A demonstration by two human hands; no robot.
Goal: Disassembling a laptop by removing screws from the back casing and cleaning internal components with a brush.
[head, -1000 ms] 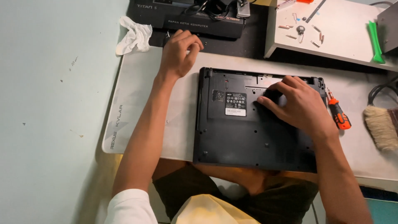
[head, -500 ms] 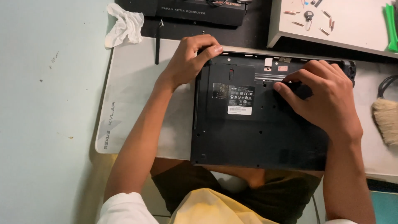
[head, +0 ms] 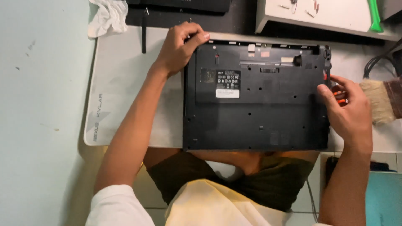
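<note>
A black laptop (head: pixel 255 104) lies upside down on a white mat (head: pixel 121 96), its base facing up. My left hand (head: pixel 180 46) grips the laptop's far left corner, fingers curled over the edge. My right hand (head: pixel 347 109) is at the laptop's right edge, fingers closed around an orange-handled screwdriver (head: pixel 338 94) that lies beside the case. Most of the screwdriver is hidden under the hand.
A crumpled white cloth (head: pixel 108 16) lies at the mat's far left corner. A brush (head: pixel 381 100) rests to the right. A white tray (head: pixel 322 14) with small screws and a green tool (head: pixel 374 12) stands at the back right. A black device (head: pixel 184 5) sits behind.
My right hand has left the middle of the laptop's base and moved to its right edge, onto the screwdriver. My left hand moved from behind the laptop to its far left corner.
</note>
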